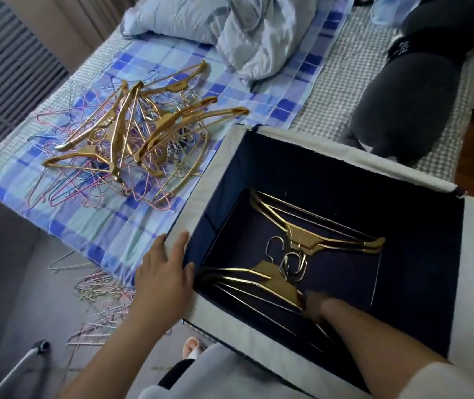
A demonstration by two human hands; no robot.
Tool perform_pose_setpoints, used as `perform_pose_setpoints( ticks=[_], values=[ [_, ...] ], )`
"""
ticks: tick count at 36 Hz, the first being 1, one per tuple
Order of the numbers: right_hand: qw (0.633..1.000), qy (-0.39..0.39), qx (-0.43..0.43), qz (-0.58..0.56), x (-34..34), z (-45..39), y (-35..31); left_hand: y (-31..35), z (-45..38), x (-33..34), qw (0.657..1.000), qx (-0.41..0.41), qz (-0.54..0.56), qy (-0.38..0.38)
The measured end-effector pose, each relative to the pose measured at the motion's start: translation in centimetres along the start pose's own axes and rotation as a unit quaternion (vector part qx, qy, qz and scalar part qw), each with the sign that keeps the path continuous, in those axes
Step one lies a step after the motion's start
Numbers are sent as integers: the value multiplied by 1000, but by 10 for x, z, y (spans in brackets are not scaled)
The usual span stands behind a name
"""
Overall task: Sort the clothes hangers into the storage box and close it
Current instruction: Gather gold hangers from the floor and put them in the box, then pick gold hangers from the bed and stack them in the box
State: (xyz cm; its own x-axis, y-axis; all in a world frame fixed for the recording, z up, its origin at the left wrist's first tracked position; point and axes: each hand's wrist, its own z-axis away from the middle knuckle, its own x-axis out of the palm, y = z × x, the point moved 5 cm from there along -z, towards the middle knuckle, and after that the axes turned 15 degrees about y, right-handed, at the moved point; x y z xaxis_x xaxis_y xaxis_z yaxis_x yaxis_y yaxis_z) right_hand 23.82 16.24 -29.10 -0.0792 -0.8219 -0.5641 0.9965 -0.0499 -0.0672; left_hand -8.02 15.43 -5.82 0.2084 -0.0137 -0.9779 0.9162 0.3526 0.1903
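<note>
The storage box (302,174) stands open at the near corner of the bed, its dark lining visible and its white rim partly over the bed edge. The left hand (164,272) lies on the box's left rim with fingers mostly straight and the thumb hooked over the inner wall. The right hand (316,305) reaches down into the box and touches the gold hangers in the box (302,254); whether its fingers grip them I cannot tell. These lie flat on the bottom, with free floor beside them toward the right wall. The pile of hangers (132,136) sits tangled on the checked sheet (132,226), well apart from the box. Thin wire hangers on the floor (100,295) lie below the bed edge.
</note>
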Motion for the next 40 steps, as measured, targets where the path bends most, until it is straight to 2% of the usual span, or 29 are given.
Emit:
perform_pose_setpoints(
  ticks=[6, 9, 11, 16, 20, 23, 27, 30, 35, 40],
  values=[
    [997, 41, -43, 48, 5, -5, -16, -4, 1, 4, 1000, 16, -11, 1],
    [993, -29, -99, 56, 12, -3, -27, -5, 2, 6, 1000, 17, -14, 0],
    [990, -79, -106, 56, 19, 3, -28, -8, 3, 6, 1000, 12, -11, -4],
    [986, -105, -111, 68, 1, 8, -31, -8, 1, 3, 1000, 11, -3, -15],
    [996, -15, -77, 34, -45, 14, -44, -7, 1, 0, 999, 3, 13, -32],
    [990, 61, -55, -110, -93, 21, -54, -7, -3, -1, 999, 2, 29, -34],
    [941, 195, -52, -271, -159, 51, -52, -9, -8, -2, 996, 5, 71, -50],
    [906, 281, -54, -311, -198, 90, -60, -14, -13, -7, 983, -15, 176, -55],
    [852, 354, -162, -350, -242, 157, -127, -30, -17, -33, 946, -59, 314, 58],
    [836, 358, -269, -318, -251, 201, -224, -76, -10, -53, 934, -127, 324, 73]
  ],
)
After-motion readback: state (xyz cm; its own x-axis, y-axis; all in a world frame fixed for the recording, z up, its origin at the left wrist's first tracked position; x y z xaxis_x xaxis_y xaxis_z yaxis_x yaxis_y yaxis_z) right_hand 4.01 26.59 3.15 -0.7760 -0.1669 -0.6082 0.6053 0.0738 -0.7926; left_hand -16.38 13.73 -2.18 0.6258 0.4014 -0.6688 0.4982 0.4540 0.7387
